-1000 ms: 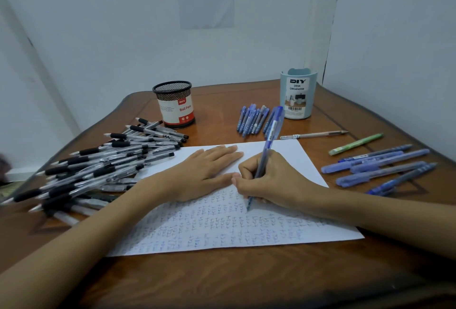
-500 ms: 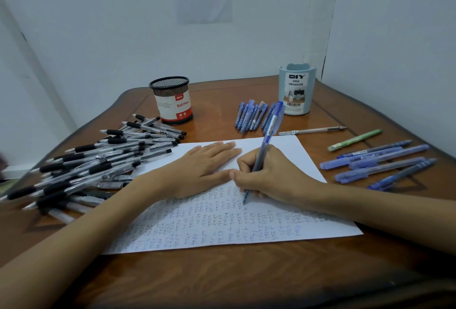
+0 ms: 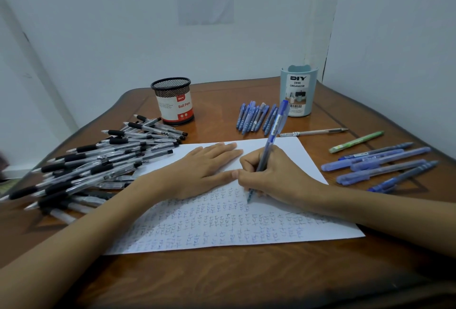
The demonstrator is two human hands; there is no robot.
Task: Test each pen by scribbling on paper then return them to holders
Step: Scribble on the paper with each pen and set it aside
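**A:** From the head view, which step is in hand?

**B:** The scribble test. The right hand (image 3: 276,178) has its fingers and thumb curled round the lower barrel of a blue pen (image 3: 272,136) in a writing grip. The tip is down on the paper (image 3: 291,151), at the top of the written rows and near the middle of the sheet.

**A:** And the other hand?

**B:** The left hand (image 3: 204,170) lies flat with straight fingers, pressing the sheet down just beside the writing hand. It holds nothing.

**A:** How does the pen sit in the grip?

**B:** The barrel runs up through the fingers and leans toward the table's (image 3: 222,279) far edge. The cap end stands well above the knuckles, and only the tip shows below them.

**A:** What does the next move call for?

**B:** My guess is lifting the tip once the ink shows, then carrying the pen to a holder. The pale blue organizer (image 3: 298,91) at the far right corner looks likeliest, since a row of blue pens (image 3: 254,117) lies just beside it. The mesh holder (image 3: 174,101) stands near the far edge, left of centre, by the heap of black pens (image 3: 98,160) along the left edge.

**A:** How far along is the task?

**B:** Not far, I'd say. No pen sticks up from either holder, and more loose blue pens (image 3: 377,163) lie by the right edge.
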